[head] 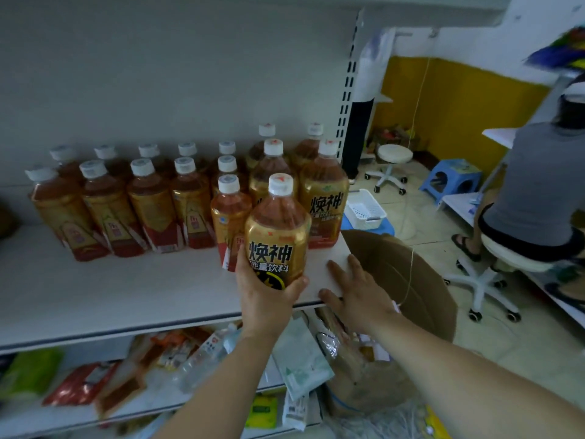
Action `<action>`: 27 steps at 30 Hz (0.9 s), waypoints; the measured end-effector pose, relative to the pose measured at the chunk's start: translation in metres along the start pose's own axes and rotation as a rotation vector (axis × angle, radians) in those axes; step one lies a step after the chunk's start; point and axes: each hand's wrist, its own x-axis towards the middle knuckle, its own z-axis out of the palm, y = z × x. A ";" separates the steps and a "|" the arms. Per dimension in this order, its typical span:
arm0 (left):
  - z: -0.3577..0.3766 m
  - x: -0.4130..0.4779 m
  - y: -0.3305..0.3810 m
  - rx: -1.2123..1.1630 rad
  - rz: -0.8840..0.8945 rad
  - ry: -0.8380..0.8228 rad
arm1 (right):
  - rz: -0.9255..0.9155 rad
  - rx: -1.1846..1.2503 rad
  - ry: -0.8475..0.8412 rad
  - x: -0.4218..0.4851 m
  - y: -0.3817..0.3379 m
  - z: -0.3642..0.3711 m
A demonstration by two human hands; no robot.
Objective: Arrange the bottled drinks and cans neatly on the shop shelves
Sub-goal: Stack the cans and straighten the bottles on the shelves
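Note:
My left hand point(264, 296) grips the lower part of a gold-labelled energy drink bottle point(278, 231) with a white cap, upright near the front of the white shelf point(110, 299). My right hand point(354, 288) rests with straight fingers on the shelf's right front corner, holding nothing. Behind stand several amber bottles with red and gold labels point(148, 204) in rows, and to the right several taller gold-labelled bottles point(323, 198) of the same kind as the held one.
The lower shelf point(152, 407) holds snack packets and a clear bottle lying down. An open cardboard box point(408, 280) stands right of the shelf. Farther right a person sits on a wheeled stool point(493, 274); a white stool, a blue step stool and a white basket point(365, 210) stand on the floor.

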 end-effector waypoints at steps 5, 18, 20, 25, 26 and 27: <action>0.004 0.001 -0.007 0.060 0.011 -0.035 | -0.029 0.054 0.008 0.002 0.004 0.002; 0.034 0.010 0.006 0.166 -0.070 0.137 | -0.062 0.098 -0.010 0.000 0.005 0.000; 0.036 0.012 0.003 0.196 -0.040 0.163 | -0.065 0.092 -0.003 0.000 0.006 0.000; 0.041 0.011 0.003 0.277 -0.025 0.215 | -0.069 0.085 -0.007 0.002 0.007 0.001; 0.041 0.012 0.004 0.283 -0.021 0.222 | -0.071 0.087 -0.007 0.003 0.007 0.001; 0.041 0.012 0.003 0.294 -0.019 0.229 | -0.073 0.088 -0.009 0.003 0.007 0.000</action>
